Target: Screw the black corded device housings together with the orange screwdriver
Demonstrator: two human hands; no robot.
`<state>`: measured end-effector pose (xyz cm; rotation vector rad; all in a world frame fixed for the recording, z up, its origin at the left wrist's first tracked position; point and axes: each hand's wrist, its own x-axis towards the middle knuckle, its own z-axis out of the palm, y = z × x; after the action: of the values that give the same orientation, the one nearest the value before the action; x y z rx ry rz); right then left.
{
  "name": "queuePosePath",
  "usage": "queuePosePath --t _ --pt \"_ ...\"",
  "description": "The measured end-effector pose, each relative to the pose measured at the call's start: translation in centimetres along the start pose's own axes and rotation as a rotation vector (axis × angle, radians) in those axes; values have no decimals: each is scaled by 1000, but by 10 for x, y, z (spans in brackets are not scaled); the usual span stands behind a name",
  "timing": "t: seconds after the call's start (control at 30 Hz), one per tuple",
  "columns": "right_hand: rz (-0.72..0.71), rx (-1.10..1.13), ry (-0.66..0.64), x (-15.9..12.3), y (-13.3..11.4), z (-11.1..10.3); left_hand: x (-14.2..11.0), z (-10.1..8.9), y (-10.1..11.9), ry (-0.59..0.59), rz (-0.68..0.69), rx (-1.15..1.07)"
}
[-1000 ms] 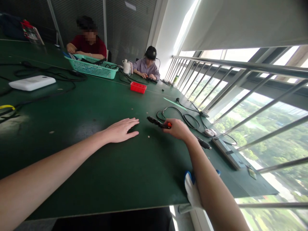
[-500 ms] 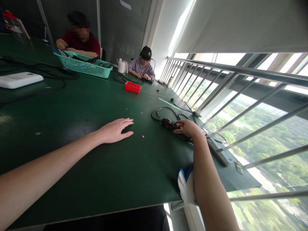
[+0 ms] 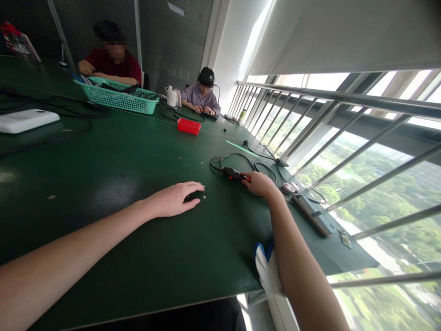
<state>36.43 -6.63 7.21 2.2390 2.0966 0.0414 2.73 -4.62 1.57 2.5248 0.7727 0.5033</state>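
Over on the far side I see a green basket [image 3: 119, 98], then the left hand [image 3: 181, 198], empty, thumb spread from the fingers, low over the green table [image 3: 144, 266]. Past it is a red box [image 3: 189, 127]. Further right, a black tool [image 3: 232, 174] with a looped cord [image 3: 245, 155] sits in the right hand [image 3: 260, 185], fingers curled around it. Taking hold looks done, I'd say; whether it's lifted or running, I can't tell. A white glove [image 3: 269, 276] lies unworn by the near edge
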Motion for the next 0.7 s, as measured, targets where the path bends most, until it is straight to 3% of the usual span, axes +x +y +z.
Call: queuePosePath --t 0.17,0.27,0.43,0.7 --pt "-190 72 114 1 -52 12 6 -7 -6 295 -67 -239" --pt "-367 137 203 -4 -78 17 8 -16 -18 427 -77 -117" --pt "-509 213 251 -10 -97 20 10 -17 -30 353 -103 -12" --pt "-497 197 367 -14 -98 9 10 -15 -29 299 -154 -19"
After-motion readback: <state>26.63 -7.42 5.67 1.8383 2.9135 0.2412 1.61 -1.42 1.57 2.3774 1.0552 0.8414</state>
